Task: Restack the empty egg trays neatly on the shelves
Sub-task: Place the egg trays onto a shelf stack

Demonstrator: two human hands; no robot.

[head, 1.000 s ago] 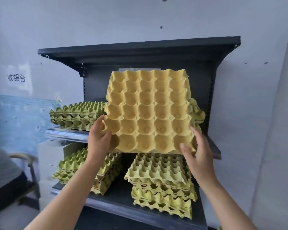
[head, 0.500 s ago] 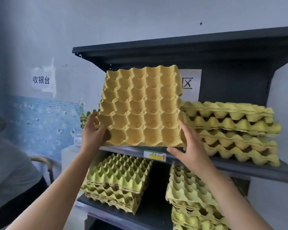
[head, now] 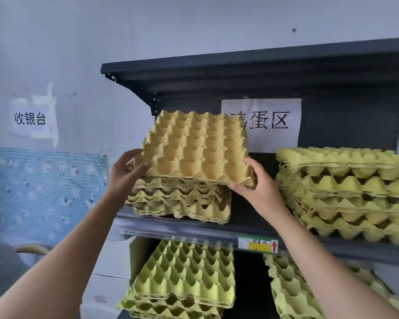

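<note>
Yellow pulp egg tray (head: 194, 148), centre frame, gripped at both near corners: the left hand (head: 127, 173) curls its fingers (head: 124, 157) round the left edge, and the right hand (head: 259, 189) pinches the right corner. The tray lies tilted, near edge meeting a short tray stack (head: 180, 206) on the middle shelf (head: 194, 231). A taller stack (head: 355, 194) stands at right.
</note>
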